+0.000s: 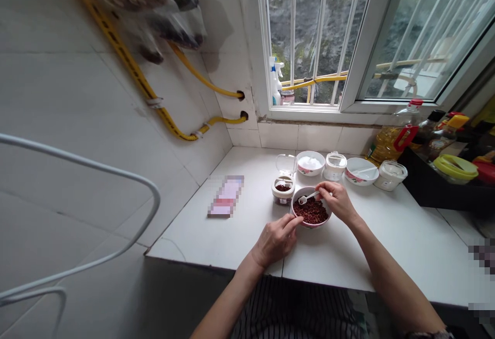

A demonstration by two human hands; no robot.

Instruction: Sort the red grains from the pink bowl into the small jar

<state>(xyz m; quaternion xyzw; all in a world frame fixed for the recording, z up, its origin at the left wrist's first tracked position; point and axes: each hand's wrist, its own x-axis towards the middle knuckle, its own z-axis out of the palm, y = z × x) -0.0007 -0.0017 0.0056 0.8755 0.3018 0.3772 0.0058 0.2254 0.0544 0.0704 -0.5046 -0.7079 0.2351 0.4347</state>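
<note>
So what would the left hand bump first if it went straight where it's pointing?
Most likely the bowl of dark red bits: the left hand's fingertips seem to touch its rim, though depth is unclear.

Left hand (275,238), right hand (335,202) bare; dark garment (297,308), thin vertical stripes; dark mottled sleeve edge (430,335).

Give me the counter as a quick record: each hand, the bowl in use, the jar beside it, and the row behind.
Left hand: fingers at the bowl's near-left rim
Right hand: pinching a small white spoon's handle
Spoon head: over the granules; contact unclear
Bowl contents: dark red granules
Jar: left of the bowl, lid open, dark red contents
Row behind: bowl of white contents, jar, bowl with utensil, jar
</note>
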